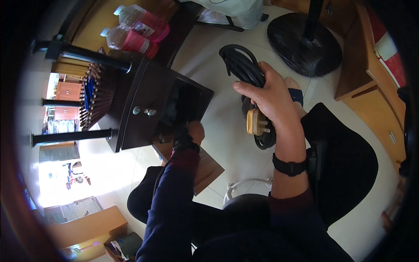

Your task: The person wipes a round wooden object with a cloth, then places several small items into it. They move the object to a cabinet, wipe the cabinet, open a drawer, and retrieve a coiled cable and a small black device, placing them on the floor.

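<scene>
My right hand (270, 91) grips a coiled black power cable (240, 64) in front of me, above the tiled floor. A yellowish three-pin plug (257, 122) hangs just below its fingers, with more dark cable beneath. My left hand (195, 131) is at the dark wooden cabinet's open compartment (183, 98); its fingers are hidden, so whether it holds anything does not show. Next to that hand is a brown wooden door or panel (209, 170). A lock and a metal knob (150, 112) are on the cabinet's dark face.
Two bottles of pink liquid (140, 44) lie at the upper left. A round black stand base (304, 44) is on the floor at the upper right, near a wooden cabinet (376, 108). A white curved metal frame (244, 186) shows between my legs.
</scene>
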Motion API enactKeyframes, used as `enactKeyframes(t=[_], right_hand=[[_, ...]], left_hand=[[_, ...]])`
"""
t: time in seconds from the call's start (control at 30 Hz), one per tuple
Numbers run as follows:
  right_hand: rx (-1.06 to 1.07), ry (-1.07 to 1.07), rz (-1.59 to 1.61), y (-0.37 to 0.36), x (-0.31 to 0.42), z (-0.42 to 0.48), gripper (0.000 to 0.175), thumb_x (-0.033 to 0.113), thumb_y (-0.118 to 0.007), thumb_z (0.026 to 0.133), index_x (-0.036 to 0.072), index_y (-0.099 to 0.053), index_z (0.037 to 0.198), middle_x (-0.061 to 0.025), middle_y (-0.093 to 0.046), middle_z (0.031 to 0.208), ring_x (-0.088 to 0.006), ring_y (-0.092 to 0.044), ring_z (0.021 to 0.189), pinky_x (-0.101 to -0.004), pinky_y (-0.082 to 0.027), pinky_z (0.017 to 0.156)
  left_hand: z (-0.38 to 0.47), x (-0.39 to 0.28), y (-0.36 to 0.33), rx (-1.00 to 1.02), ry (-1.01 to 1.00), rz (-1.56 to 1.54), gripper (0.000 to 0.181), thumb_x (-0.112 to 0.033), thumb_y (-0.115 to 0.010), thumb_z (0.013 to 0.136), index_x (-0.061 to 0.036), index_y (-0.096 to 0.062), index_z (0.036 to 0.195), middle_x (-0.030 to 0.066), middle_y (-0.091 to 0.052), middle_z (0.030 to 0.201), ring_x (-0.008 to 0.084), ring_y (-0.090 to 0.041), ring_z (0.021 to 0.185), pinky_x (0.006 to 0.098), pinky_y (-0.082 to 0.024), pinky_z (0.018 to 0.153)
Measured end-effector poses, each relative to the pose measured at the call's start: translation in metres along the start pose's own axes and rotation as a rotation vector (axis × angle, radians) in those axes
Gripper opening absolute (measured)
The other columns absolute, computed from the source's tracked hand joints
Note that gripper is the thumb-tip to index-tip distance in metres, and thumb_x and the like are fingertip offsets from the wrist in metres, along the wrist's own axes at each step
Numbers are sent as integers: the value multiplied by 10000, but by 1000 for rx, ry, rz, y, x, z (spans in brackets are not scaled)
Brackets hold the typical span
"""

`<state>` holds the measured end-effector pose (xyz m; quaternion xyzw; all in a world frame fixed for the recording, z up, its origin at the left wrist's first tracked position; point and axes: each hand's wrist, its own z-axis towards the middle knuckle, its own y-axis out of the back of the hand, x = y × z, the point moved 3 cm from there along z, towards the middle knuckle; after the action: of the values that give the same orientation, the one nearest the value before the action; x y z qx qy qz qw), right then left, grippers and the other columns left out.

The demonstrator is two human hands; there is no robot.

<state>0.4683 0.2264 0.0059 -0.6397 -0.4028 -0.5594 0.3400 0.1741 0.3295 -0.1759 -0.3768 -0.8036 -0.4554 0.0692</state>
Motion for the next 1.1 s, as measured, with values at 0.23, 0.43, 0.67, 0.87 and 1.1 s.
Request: enactKeyframes(t=[0.23, 0.43, 0.67, 0.87, 1.1], right_hand=[[-39, -102, 118, -9, -17, 16, 407, 209, -820, 748, -31, -587, 979, -77, -551, 716, -140, -537, 570, -298, -457, 531], [-83, -146, 42, -10, -33, 30, 366, 206, -837, 764, 18, -621, 992, -45, -650, 721, -62, -556, 574, -201, -425, 518], [-130, -155, 69, -7, -40, 32, 380, 225, -805, 754, -6, -593, 969, -71, -596, 721, -114, -547, 567, -259, -449, 515], [-206, -116, 76, -1, -40, 31, 421, 304, -842, 730, 33, -642, 981, -53, -651, 722, -99, -578, 588, -228, -459, 546], [-199, -100, 115, 6, -28, 26, 465, 343, -839, 710, 31, -647, 995, -47, -646, 738, -106, -576, 622, -249, -484, 592]], left_hand=[[42, 36, -61, -82, 338, -200, 1174, -603, -823, 681, 28, -269, 1502, 256, -385, 1500, 346, -401, 1392, 427, -319, 1148], [59, 36, -62, -351, 246, -615, 1221, -407, -957, 572, 11, -304, 1514, 255, -462, 1454, 380, -458, 1347, 478, -384, 1120], [73, 30, -71, -309, 281, -448, 797, -343, -933, 630, -50, -567, 1274, 193, -610, 1285, 381, -637, 1108, 499, -548, 890], [58, 39, -38, -405, 218, -533, 418, -316, -825, 755, -48, -668, 1034, 209, -675, 1033, 403, -688, 917, 500, -567, 781], [-4, 20, 43, -422, -3, -510, 304, -241, -750, 830, -12, -660, 1009, 235, -668, 986, 426, -677, 913, 512, -557, 790]])
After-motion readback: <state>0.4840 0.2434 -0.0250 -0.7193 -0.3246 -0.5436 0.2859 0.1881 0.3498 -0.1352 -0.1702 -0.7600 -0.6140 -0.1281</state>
